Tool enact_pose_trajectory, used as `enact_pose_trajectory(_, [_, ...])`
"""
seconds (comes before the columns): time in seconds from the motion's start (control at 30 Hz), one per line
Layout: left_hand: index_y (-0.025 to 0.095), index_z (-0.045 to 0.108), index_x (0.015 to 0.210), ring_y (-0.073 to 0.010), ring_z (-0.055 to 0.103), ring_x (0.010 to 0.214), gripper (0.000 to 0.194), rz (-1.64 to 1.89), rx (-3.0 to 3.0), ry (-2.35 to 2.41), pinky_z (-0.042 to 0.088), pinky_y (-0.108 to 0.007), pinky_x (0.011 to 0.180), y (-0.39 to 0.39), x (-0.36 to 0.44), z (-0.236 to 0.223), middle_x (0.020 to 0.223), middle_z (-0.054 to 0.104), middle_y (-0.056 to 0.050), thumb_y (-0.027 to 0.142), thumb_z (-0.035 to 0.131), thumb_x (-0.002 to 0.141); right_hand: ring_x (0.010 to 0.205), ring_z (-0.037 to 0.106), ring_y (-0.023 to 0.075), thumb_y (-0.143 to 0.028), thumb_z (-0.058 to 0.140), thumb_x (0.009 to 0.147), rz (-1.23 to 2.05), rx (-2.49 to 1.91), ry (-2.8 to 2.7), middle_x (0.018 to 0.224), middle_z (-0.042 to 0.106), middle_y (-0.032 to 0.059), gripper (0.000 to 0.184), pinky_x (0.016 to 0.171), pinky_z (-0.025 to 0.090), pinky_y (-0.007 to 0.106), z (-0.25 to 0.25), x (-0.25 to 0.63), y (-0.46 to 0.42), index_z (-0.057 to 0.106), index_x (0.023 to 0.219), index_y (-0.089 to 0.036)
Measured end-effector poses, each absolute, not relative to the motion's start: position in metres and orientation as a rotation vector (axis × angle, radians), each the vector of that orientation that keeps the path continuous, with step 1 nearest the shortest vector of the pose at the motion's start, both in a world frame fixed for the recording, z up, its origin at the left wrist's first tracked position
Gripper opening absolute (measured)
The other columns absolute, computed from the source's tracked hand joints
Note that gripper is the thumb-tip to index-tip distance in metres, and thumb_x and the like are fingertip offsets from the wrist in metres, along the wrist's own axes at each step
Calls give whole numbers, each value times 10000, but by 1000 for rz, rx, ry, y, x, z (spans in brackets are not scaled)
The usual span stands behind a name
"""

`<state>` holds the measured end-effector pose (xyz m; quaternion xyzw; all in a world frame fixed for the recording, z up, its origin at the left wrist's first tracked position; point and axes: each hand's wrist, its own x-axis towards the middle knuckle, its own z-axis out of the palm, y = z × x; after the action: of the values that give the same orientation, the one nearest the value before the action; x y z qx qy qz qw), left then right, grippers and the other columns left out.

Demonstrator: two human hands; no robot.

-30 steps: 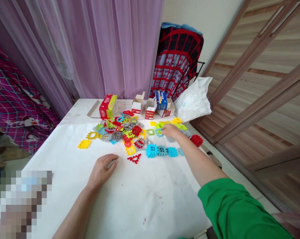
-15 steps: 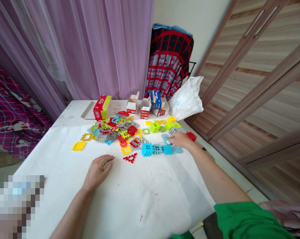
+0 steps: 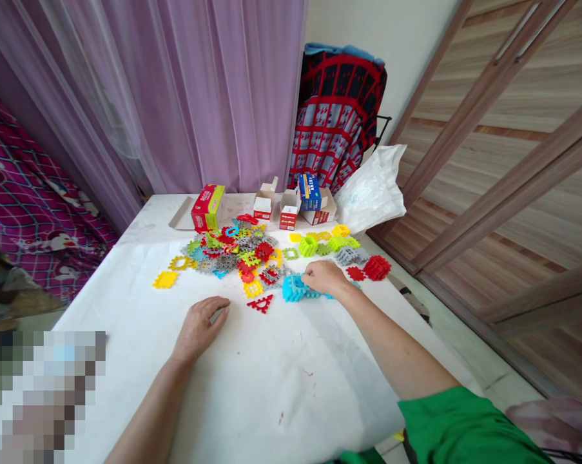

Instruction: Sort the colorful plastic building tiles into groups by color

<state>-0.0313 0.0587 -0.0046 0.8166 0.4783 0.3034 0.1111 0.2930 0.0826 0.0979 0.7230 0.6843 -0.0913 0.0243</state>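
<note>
My right hand point(image 3: 327, 277) reaches over the row of blue toothed plastic building pieces. Its fingertips are closed on a light blue building piece point(image 3: 298, 281) at the top of the blue stack point(image 3: 293, 292) at the row's left end. The hand and wrist partly hide the rest of that row. My left hand point(image 3: 202, 327) rests open on the white tabletop, thumb apart from the fingers, holding nothing. A red triangular piece point(image 3: 260, 304) lies beyond its fingertips, in front of a mixed pile of coloured pieces point(image 3: 227, 254).
Green stacked pieces point(image 3: 309, 245), grey pieces point(image 3: 347, 256) and red pieces point(image 3: 377, 268) lie toward the right edge. Small cartons, including a red and yellow box point(image 3: 208, 207) and a blue box point(image 3: 310, 192), line the back beside a white bag point(image 3: 374, 188).
My right hand has moved left from the right part of the blue row to the stack at its left end, carrying a light blue piece. My left hand stays on the table.
</note>
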Motion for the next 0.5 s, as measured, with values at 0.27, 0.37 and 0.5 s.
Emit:
enact_pose_trajectory(0.27, [222,696,956,-223,693,938,304,890,2386,1397,537,-377,892,58,-31,-3,982,750,-64,392,452,888,810,643,189,-336,544,776,-275,2296,2124,850,740,39,227,589,378,232,103,313,88,744,788,-229])
enact_pose_trajectory(0.37, [218,695,955,-228,692,940,309,886,2390,1401,536,-381,893,58,-32,-4,985,750,-66,397,452,889,753,635,173,-307,512,793,-266,2404,2014,809,733,28,243,569,366,231,112,346,90,737,761,-222])
enact_pose_trajectory(0.5, [221,692,954,-221,695,926,306,899,2390,1393,539,-364,885,59,-32,-5,981,751,-63,402,454,888,731,631,177,-316,528,791,-228,2422,1903,789,726,32,231,560,365,230,114,378,82,736,740,-227])
